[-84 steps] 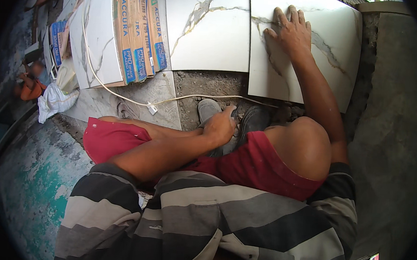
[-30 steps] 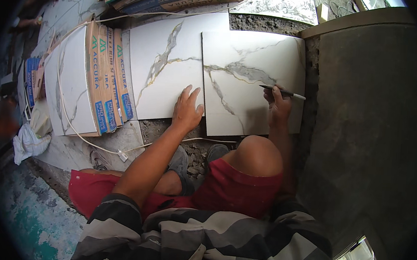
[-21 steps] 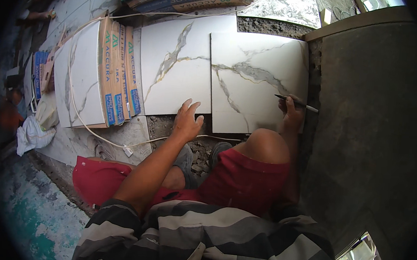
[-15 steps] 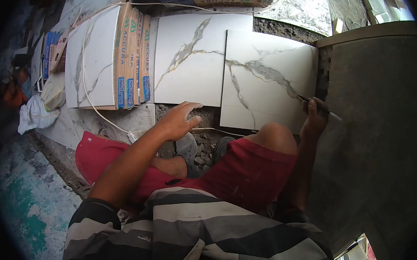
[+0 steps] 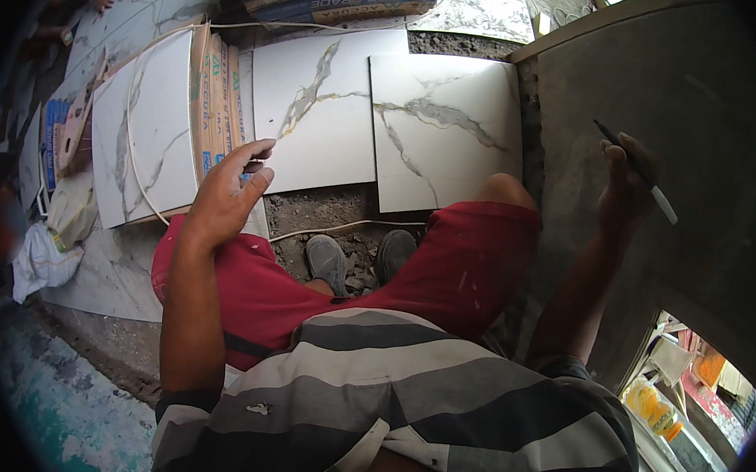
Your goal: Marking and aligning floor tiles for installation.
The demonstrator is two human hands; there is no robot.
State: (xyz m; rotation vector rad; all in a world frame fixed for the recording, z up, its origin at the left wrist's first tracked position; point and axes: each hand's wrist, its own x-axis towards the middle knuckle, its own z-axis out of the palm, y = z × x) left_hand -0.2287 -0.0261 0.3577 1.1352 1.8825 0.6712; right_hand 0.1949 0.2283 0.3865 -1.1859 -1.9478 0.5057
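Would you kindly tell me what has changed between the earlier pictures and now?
The right hand, first laid on the right tile, has taken hold of a pen and since moved right, off the tile. The left hand, lately by the left tile's near edge, has shifted left, toward the boxes. Over the last second, both tiles and the boxes seem unmoved.

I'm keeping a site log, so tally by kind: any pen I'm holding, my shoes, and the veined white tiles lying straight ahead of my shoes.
Pen, in the right hand: 1
Shoes: 2
Veined white tiles: 2
Total: 5
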